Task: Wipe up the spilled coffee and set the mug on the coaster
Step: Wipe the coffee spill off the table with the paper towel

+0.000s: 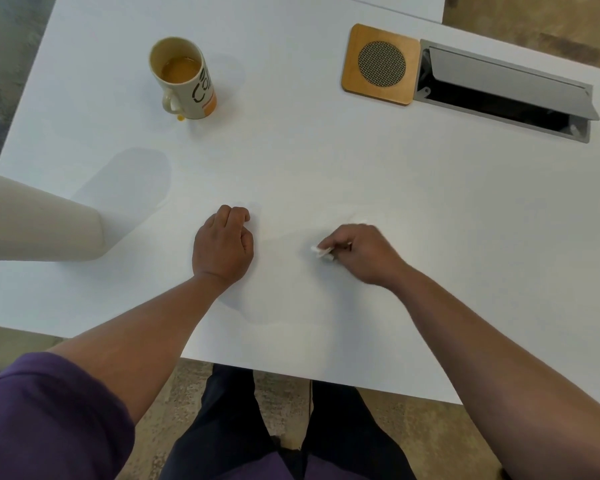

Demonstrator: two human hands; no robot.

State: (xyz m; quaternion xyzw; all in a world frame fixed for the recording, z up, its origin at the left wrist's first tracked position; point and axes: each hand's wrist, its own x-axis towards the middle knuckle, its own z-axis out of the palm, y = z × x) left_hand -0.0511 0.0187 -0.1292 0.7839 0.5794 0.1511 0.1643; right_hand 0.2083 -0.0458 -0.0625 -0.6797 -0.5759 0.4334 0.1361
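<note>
White table (326,161), filling most of frame. Upper left: cream mug (184,79) with dark lettering and orange base band, upright, handle toward viewer, part-filled with light-brown coffee; small coffee drop (180,117) on table at its foot. Upper right: square wooden coaster (381,64) with round mesh centre, bare, well apart from mug, just beside grey cable hatch (506,91), lid open. Centre: left hand (223,245), fingers curled closed, resting on table, nothing visible in it. Centre right: right hand (359,252), fingertips pinched closed on small white tissue wad (323,251), at table surface. Left edge: beige cylinder (35,225).
</note>
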